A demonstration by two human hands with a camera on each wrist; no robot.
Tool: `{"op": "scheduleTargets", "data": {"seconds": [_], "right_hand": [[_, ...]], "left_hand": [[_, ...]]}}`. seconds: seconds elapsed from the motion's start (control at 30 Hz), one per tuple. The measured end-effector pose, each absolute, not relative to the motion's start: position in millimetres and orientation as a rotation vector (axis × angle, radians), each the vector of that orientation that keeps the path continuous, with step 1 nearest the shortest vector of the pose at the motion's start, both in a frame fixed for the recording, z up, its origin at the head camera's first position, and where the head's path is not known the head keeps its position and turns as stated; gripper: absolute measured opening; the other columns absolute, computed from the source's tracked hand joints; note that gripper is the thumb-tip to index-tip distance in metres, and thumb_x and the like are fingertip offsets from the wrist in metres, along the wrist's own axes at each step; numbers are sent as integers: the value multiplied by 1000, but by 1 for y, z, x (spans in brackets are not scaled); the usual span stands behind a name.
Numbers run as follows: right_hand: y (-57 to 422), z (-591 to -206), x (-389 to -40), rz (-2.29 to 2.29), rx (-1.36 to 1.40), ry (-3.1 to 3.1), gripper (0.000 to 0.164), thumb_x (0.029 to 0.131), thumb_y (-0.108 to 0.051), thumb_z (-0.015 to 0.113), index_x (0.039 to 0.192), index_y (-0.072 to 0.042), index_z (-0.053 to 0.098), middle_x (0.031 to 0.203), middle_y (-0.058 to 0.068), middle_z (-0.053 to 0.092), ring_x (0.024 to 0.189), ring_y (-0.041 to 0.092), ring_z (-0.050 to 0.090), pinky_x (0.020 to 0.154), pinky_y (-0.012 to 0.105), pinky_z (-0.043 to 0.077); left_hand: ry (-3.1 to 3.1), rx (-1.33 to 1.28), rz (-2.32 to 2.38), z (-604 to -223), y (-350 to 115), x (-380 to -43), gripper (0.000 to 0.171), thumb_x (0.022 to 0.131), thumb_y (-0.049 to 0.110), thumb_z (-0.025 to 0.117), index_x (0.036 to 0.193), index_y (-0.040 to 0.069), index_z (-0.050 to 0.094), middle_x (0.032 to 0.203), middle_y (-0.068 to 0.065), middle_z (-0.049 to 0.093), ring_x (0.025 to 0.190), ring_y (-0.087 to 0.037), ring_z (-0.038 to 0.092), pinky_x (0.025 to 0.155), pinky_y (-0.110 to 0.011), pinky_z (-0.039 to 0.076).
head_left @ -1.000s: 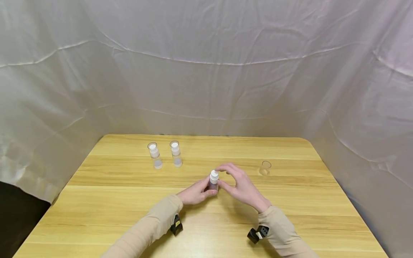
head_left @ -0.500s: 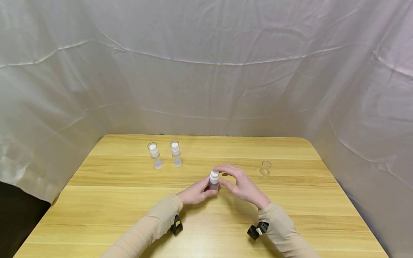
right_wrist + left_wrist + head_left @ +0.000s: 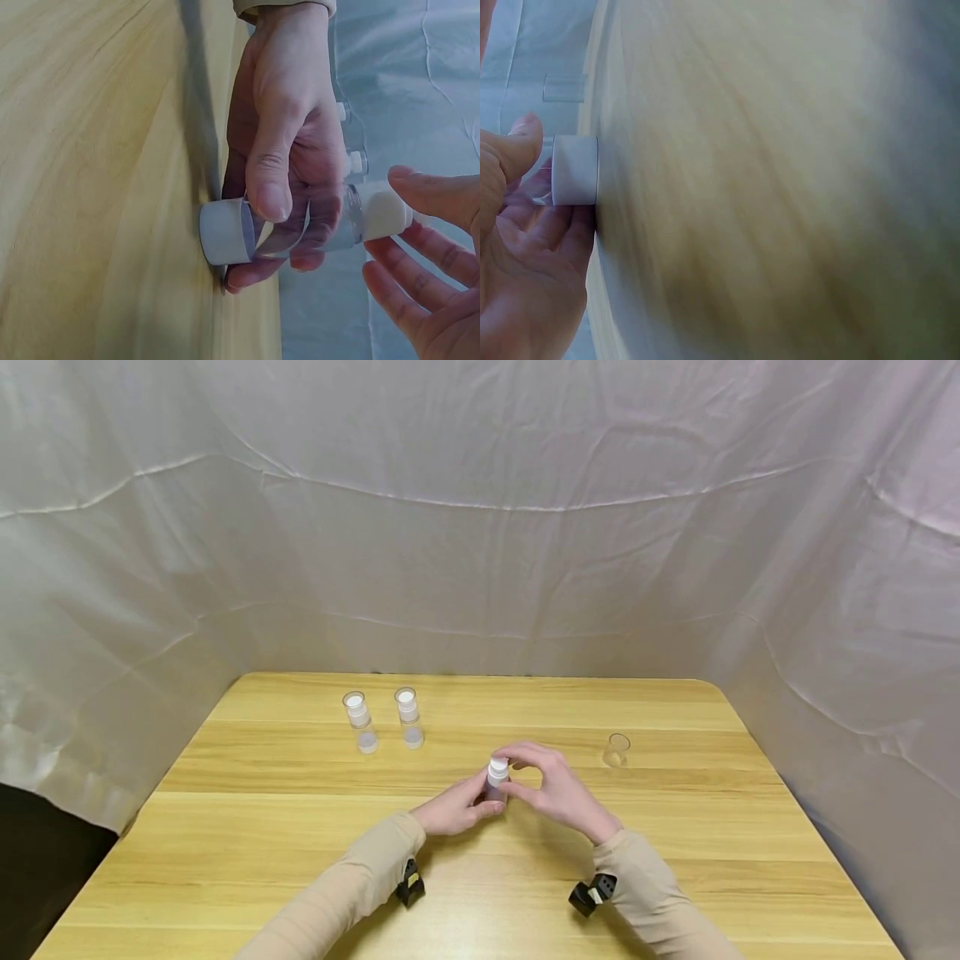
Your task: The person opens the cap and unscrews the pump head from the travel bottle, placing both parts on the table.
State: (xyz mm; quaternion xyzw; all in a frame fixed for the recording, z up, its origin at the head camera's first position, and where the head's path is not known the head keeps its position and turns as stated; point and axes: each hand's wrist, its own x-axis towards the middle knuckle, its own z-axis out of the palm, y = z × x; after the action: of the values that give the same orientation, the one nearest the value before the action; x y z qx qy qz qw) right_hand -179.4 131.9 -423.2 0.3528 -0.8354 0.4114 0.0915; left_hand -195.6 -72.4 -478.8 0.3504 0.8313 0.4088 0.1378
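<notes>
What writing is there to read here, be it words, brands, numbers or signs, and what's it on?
None can be read.
Nearest bottle, left rear bottle, right rear bottle and clear cup: no lettering visible.
Left black wrist box: yellow patch, too small to tell.
Right black wrist box: pale patch, too small to tell.

In the left wrist view, your left hand point(image 3: 536, 277) (cut off at the edge) covers some of the bottle point(image 3: 574, 170).
</notes>
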Motion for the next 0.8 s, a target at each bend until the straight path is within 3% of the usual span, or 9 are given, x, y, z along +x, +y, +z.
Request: {"op": "scheduleTargets", "data": {"seconds": [0.17,0.37,0.53,0.8], "right_hand": [[126,-426,-179,1175,984,-2490,47,76,-3,84,120,-2,67,116,12,73,99,25,70,90,41,62],[121,-430,-179,1137,944,-2457,41,77,-3,83,116,-3,68,111,10,73,96,23,69,87,37,62],[120,-429,-179,1151,955,-2452,39,78,0,82,115,-2,69,111,11,74,97,25,70,89,38,62],[121,-431,-180,1180,1011,-2436,50,78,-2,83,125,1,64,120,15,69,104,28,69,89,44,62]], "left_hand": [[2399,1022,1192,-479,-72,-196,48,104,19,53,146,2,37,137,-17,60,130,-32,58,116,-49,45],[2384,1014,1193,-479,-72,-196,58,104,18,54,155,6,28,145,-20,55,134,-33,55,118,-50,43],[2371,999,1194,-479,-73,-196,62,104,17,54,157,7,25,145,-19,55,134,-31,55,119,-49,42],[2370,1023,1205,-479,-72,-197,51,104,18,54,148,0,37,138,-18,59,132,-32,57,118,-49,43]]}}
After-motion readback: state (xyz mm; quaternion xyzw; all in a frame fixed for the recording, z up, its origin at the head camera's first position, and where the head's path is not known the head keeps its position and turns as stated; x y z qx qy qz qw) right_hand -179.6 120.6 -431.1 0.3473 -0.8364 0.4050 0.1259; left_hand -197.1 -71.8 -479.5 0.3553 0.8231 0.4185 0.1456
